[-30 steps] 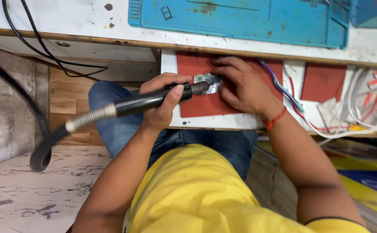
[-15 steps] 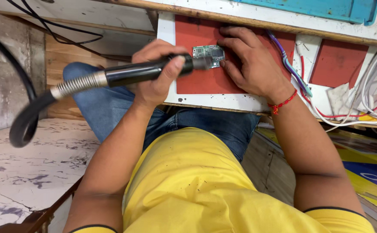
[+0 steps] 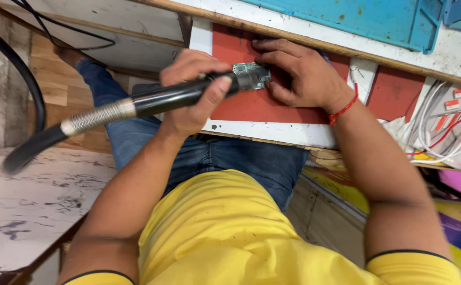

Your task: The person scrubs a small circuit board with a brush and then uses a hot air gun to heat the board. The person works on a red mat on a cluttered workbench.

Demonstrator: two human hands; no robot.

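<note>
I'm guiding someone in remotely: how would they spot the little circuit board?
Find the red mat on the pull-out shelf. The circuit board lies near its top edge, between the left hand and right hand. It alone is green-blue with metal parts.

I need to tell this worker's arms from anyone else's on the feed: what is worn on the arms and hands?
Both hands are bare, with no gloves. The left hand has nothing on its wrist. The right hand has a thin red thread band around the wrist. Both arms are uncovered down from short yellow sleeves edged with a dark trim.
</note>
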